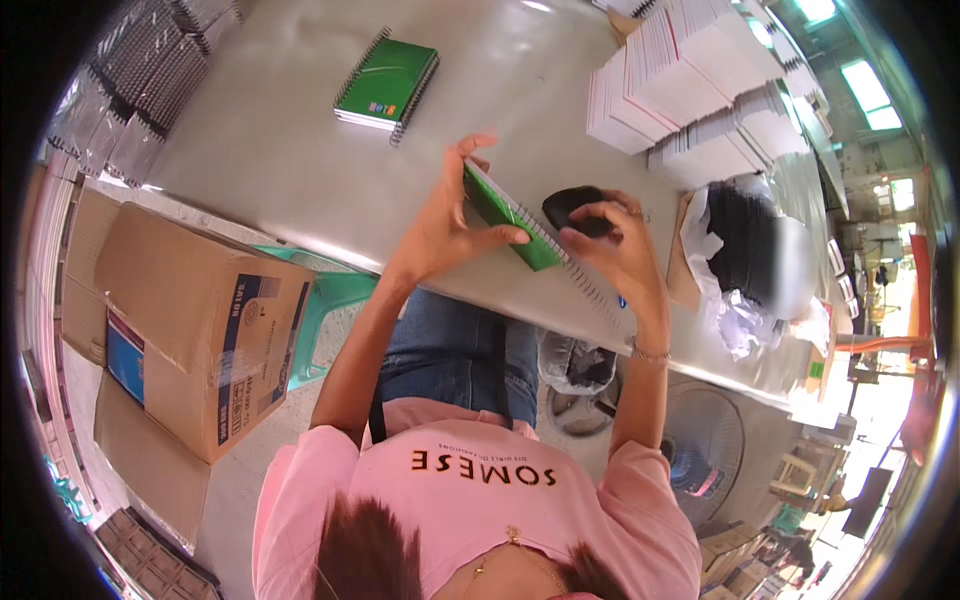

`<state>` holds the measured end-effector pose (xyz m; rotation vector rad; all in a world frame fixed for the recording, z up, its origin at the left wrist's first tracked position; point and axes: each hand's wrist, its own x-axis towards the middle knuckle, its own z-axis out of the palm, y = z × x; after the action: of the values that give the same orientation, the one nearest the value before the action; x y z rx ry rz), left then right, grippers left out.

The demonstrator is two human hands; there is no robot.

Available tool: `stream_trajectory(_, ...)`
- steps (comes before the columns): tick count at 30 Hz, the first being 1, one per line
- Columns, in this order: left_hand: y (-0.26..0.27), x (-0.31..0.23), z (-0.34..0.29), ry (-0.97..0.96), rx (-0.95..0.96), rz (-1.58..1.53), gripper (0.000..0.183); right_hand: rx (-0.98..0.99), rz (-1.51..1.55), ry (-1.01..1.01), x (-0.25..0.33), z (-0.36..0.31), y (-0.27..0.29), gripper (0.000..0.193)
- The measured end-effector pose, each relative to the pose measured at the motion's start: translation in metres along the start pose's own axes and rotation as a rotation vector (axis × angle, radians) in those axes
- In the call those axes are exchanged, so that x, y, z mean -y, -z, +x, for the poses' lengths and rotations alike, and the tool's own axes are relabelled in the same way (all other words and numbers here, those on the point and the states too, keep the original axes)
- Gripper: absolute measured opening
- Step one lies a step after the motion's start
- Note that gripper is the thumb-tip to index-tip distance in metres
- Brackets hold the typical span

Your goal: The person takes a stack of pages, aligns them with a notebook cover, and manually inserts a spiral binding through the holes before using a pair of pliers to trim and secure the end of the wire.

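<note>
My left hand (445,225) grips a green notebook (515,222) tilted up on its edge, with the thumb on the near cover and the fingers behind the far end. A spiral wire coil (583,277) runs along the notebook's edge and sticks out past its near right end. Close to that edge, my right hand (620,240) has its fingers curled on a smooth black rounded object (570,203), whose kind I cannot make out. The right thumb is beside the coil; whether it touches is unclear. Farther off lies another green spiral notebook (388,80).
Stacks of wire-bound books (140,75) stand at the far left, and white paper stacks (690,70) at the far right. A bundle of black coils (740,240) sits in plastic on the right. An open cardboard box (200,330) rests on a green stool (320,310) at left.
</note>
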<state>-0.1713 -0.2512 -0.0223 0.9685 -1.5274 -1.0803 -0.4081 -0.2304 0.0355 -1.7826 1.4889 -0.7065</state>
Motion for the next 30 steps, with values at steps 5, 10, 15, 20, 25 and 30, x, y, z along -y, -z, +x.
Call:
stream_trajectory(5, 0.003, -0.003, -0.002, 0.033, 0.043, -0.037, 0.103, 0.265, 0.449, 0.061, -0.004, -0.008, 0.010, 0.031)
stream_trajectory(10, 0.003, -0.003, -0.001, 0.001, 0.061, -0.060, 0.098, 0.291, 0.677, -0.035, -0.004, -0.002, 0.008, 0.045)
stream_trajectory(15, 0.004, -0.001, -0.007, 0.026, 0.075, -0.080, 0.095, 0.344, 0.757, 0.044, 0.008, -0.010, 0.006, 0.041)
stream_trajectory(20, 0.002, 0.001, -0.006, -0.021, 0.105, -0.064, 0.091, 0.300, 0.524, -0.012, 0.013, -0.003, 0.004, 0.031)
stream_trajectory(25, 0.004, -0.003, -0.003, 0.014, 0.081, -0.092, 0.088, 0.275, 0.503, -0.097, 0.012, 0.012, 0.001, 0.026)
stream_trajectory(30, 0.007, 0.000, -0.001, -0.011, 0.101, -0.075, 0.090, 0.308, 0.589, 0.051, 0.024, 0.007, 0.003, 0.025)
